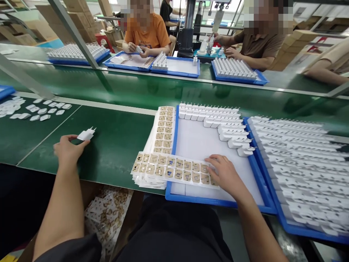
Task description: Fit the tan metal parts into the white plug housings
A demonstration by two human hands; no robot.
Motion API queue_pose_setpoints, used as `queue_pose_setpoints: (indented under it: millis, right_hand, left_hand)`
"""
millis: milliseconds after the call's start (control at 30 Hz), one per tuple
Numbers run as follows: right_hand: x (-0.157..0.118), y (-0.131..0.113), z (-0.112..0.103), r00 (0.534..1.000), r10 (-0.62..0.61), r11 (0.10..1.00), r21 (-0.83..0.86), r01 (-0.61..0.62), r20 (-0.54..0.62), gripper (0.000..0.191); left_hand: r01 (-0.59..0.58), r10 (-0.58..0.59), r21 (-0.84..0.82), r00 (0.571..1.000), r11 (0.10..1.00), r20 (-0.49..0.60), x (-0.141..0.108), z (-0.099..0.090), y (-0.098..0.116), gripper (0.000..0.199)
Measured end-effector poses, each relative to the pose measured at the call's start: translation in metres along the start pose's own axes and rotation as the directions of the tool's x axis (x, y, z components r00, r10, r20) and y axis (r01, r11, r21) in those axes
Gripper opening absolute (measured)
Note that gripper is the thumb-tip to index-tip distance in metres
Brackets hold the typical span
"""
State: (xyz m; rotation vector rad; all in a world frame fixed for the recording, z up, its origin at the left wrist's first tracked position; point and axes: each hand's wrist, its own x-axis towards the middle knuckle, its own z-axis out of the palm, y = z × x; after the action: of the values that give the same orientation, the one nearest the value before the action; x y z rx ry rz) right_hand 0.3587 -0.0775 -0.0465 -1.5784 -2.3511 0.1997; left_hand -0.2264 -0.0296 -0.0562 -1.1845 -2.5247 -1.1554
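Note:
My left hand (68, 147) pinches a white power adapter (86, 134) between thumb and fingers, its two pins pointing up to the right, above the green bench. On the right, my right hand (225, 173) has its thumb and fingers at the end of a sticker sheet (178, 169) with two rows of tan square labels. That sheet lies across a stack of similar sheets (164, 127) and over the left part of a blue tray (201, 199). Along the tray's far and right sides stand rows of white adapters (225, 133), pins up.
A second blue tray (308, 230) packed with adapters adjoins on the right. Loose white pieces (42, 111) lie at the left. Beyond the green belt (131, 91), co-workers handle parts beside more blue trays (177, 72). Below the bench edge is a box of label scraps (109, 214).

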Motion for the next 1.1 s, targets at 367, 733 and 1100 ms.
queue_pose_setpoints:
  millis: [367, 733, 1100]
  right_hand:
    - [0.0, -0.004, -0.005, 0.997, 0.04, 0.999, 0.033, -0.043, 0.065, 0.024]
    - [-0.033, 0.009, -0.021, 0.99, -0.083, 0.971, 0.235, 0.053, 0.118, 0.026]
    - [-0.042, 0.007, -0.011, 0.999, -0.02, 0.959, 0.281, 0.033, -0.048, 0.027]
  left_hand:
    - [-0.492, 0.763, -0.583, 0.385, 0.646, 0.52, -0.145, 0.022, 0.204, 0.037]
    - [-0.661, 0.609, -0.54, -0.154, 0.522, 0.778, -0.254, 0.056, 0.313, 0.065]
    - [-0.565, 0.463, -0.581, -0.356, 0.585, 0.812, -0.235, 0.073, 0.32, 0.028]
